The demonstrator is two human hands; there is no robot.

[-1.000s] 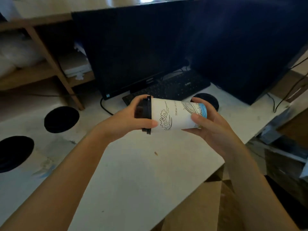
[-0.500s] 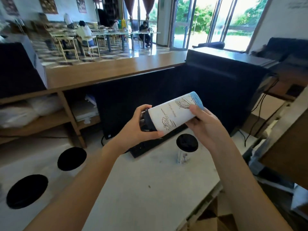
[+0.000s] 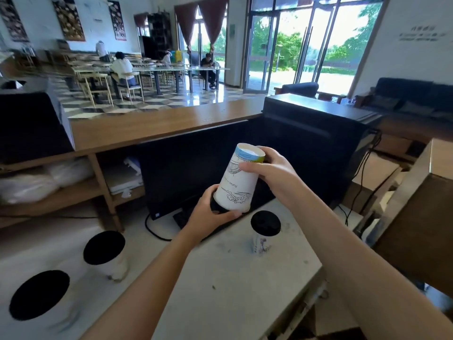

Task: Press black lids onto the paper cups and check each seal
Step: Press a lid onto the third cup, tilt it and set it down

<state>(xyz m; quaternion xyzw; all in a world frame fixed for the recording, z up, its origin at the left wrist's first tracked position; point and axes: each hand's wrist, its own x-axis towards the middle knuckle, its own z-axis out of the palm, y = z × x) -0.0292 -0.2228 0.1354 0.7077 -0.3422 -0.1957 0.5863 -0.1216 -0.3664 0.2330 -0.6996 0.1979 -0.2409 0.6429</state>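
The paper cup [image 3: 239, 182] is held upside down and tilted in front of the black monitor [image 3: 191, 168], its base uppermost and level with the lower half of the screen. It is white with line-drawn clouds and a building, some printed text, and a blue and yellow-green band round the base. The black lid [image 3: 217, 208] is on its mouth at the bottom. The left hand [image 3: 210, 217] curls round that lidded end from below, thumb across the cup's rim. The right hand [image 3: 269, 168] grips the base end, thumb on the near wall and fingers behind.

Below the monitor lies a scuffed white table [image 3: 232, 278]. A lidded cup [image 3: 265, 223] stands upright on it just in front of the monitor's right corner. Two more lidded cups [image 3: 104, 247] stand well to the left of the monitor's foot, blurred.

Behind the monitor runs a wooden counter [image 3: 159, 123], with open shelves [image 3: 61, 192] under it to the monitor's left. Beyond it are a checkered floor, tables with seated people, and tall glass doors [image 3: 282, 45] onto greenery.
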